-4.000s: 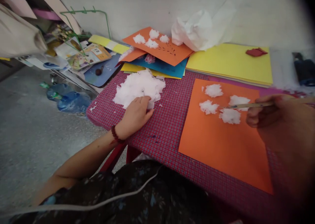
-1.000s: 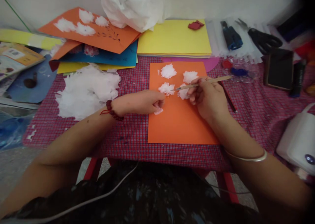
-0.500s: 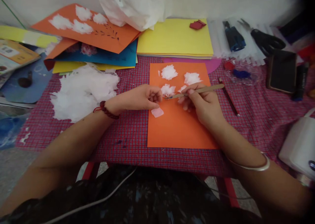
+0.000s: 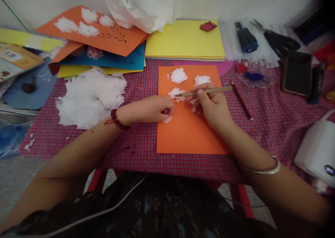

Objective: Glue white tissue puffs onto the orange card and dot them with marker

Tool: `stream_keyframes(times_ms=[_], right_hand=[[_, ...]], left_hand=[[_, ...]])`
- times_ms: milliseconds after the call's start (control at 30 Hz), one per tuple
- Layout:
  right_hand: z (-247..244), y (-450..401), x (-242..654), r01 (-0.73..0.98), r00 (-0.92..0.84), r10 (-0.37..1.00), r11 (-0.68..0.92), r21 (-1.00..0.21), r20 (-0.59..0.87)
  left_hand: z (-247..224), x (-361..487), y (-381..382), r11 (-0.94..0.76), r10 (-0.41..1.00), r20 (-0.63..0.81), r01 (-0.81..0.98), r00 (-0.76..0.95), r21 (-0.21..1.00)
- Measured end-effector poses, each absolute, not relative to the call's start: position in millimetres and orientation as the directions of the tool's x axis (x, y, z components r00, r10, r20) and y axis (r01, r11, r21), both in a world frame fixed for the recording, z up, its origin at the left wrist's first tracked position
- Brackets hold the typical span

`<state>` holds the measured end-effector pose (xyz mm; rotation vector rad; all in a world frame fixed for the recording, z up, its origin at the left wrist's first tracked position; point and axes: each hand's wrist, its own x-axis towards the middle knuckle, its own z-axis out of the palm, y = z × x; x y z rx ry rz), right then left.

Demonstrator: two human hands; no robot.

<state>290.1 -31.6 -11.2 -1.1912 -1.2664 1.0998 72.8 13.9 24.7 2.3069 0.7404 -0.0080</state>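
My left hand [image 4: 165, 109] is closed, its fingertips pinched on a small pale piece of tissue paper [image 4: 168, 120] that shows below them at the orange sheet's left side. My right hand [image 4: 209, 100] grips a thin wooden stick [image 4: 219, 90] with a narrow, darker tip. That tip lies over the white paper flower [image 4: 176, 92] on the orange sheet [image 4: 191, 137]. Two more ruffled flowers stand higher on the sheet, a left one [image 4: 178, 75] and a right one [image 4: 202, 80]. My right fingers partly cover another white piece.
Left of the sheet is a heap of white tissue pieces [image 4: 89, 98]. Behind lie a decorated orange sheet [image 4: 115, 29] and yellow paper [image 4: 183, 41]. To the right are a pencil [image 4: 242, 102], scissors [image 4: 281, 43], a phone [image 4: 297, 72] and a white device [image 4: 316, 151].
My left hand has moved slightly down, curling its fingers and covering more of the small paper piece. The stick's tip has shifted up and left onto the flower.
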Motion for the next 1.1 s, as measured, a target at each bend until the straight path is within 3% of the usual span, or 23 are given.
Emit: stream_keyframes(times_ms=[200, 400, 533, 700, 833, 1100], right_hand=[[-12, -32, 291, 0.037, 0.020, 0.996, 0.091, -0.995, 0.091], [-14, -30, 292, 0.023, 0.026, 0.997, 0.077, -0.997, 0.078], [-15, -30, 293, 0.043, 0.018, 0.997, 0.076, -0.996, 0.077], [-13, -31, 293, 0.038, 0.022, 0.997, 0.073, -0.997, 0.074], [-13, -31, 292, 0.030, 0.025, 0.997, 0.070, -0.997, 0.071], [-10, -35, 293, -0.009, 0.087, 0.993, 0.082, -0.997, 0.081]], left_hand=[[24, 65, 23, -0.331, 0.539, -0.212, 0.437, 0.815, 0.837], [19, 61, 28, -0.187, 0.605, -0.218, 0.403, 0.766, 0.896], [12, 66, 25, -0.304, 0.713, -0.060, 0.386, 0.698, 0.871], [-1, 77, 25, -0.497, 0.775, 0.146, 0.451, 0.614, 0.742], [-5, 83, 28, -0.529, 0.784, 0.190, 0.477, 0.591, 0.702], [-11, 85, 33, -0.523, 0.790, 0.230, 0.430, 0.568, 0.736]])
